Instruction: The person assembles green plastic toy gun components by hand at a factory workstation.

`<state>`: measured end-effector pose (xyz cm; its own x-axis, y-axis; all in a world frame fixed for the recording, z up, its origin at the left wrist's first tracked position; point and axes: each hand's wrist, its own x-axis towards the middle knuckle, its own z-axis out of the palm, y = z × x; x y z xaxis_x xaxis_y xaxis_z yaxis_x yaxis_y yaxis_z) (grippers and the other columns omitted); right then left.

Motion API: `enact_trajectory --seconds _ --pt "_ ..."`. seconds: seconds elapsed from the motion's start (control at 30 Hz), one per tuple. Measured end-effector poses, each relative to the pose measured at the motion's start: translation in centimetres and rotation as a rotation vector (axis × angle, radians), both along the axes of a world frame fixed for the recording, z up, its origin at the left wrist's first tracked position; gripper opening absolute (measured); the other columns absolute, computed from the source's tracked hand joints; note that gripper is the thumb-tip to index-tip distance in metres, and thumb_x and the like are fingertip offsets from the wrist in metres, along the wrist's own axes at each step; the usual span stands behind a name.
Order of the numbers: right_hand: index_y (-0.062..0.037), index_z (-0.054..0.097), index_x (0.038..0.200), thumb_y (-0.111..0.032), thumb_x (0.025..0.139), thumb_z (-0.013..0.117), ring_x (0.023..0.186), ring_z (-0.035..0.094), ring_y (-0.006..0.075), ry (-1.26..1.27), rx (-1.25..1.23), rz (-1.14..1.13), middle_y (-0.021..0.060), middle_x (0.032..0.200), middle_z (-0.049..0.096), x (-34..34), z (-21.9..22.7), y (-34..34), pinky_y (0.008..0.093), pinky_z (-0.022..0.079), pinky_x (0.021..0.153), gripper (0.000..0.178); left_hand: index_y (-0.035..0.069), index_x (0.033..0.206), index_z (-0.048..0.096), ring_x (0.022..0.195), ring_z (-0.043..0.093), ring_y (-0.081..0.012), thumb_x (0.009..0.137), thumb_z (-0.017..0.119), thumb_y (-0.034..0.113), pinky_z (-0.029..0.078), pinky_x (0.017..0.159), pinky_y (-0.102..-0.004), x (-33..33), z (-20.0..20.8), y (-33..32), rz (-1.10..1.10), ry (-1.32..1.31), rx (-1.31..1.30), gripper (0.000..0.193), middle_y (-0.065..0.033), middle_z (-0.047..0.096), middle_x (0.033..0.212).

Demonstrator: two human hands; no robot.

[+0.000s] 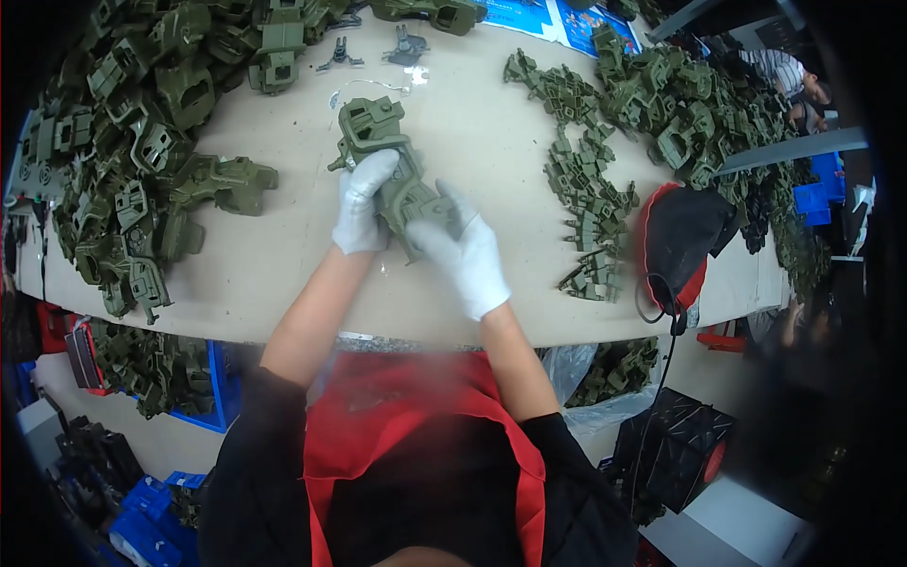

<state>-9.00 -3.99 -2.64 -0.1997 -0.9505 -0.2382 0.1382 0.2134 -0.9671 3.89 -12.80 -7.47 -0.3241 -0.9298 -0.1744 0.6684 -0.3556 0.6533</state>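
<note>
An olive-green moulded plastic toy vehicle body [408,180], long and hollow with openings, is held tilted above the table. My left hand [363,203], in a white glove, is closed round its left side near the middle. At its lower right end is my right hand [465,253], also white-gloved. The right fingers are smeared by motion and overlap that end, so their grip is unclear. Just beyond the toy body, a thin pale wire loop [370,85] lies on the table [312,123]. Two small grey parts, a forked one [340,55] and a broader one [406,47], rest farther back.
A high heap of green vehicle bodies [161,104] covers the table's left. Smaller green parts [590,175] spread along the right, beside a larger pile [671,104]. A black-and-red cloth item [680,241] sits at the right edge. Below stand a blue crate [222,387] and a plastic-lined container [614,378].
</note>
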Motion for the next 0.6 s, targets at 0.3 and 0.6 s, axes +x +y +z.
enact_trajectory --seconds 0.3,0.6 --pt "0.0035 0.057 0.126 -0.021 0.074 0.082 0.095 0.061 0.0162 0.142 -0.148 -0.040 0.0095 0.103 0.067 -6.0 1.7 -0.6 0.0309 0.050 0.083 0.062 0.001 0.141 0.039 0.119 0.055 -0.0247 0.080 0.069 0.015 0.041 0.107 -0.0404 -1.6 4.5 1.3 -0.139 -0.140 -0.132 0.069 -0.0153 0.051 0.136" --pt "-0.0163 0.067 0.109 -0.029 0.061 0.082 0.096 0.061 0.0314 1.171 -0.317 0.538 0.0110 0.108 0.061 -8.2 9.4 3.7 0.0400 0.051 0.083 0.052 0.003 0.145 0.036 0.124 0.052 -0.0209 0.067 0.083 0.021 0.046 0.097 -0.0343 0.2 6.3 3.7 0.192 -0.670 -0.956 0.093 -0.0163 0.054 0.133"
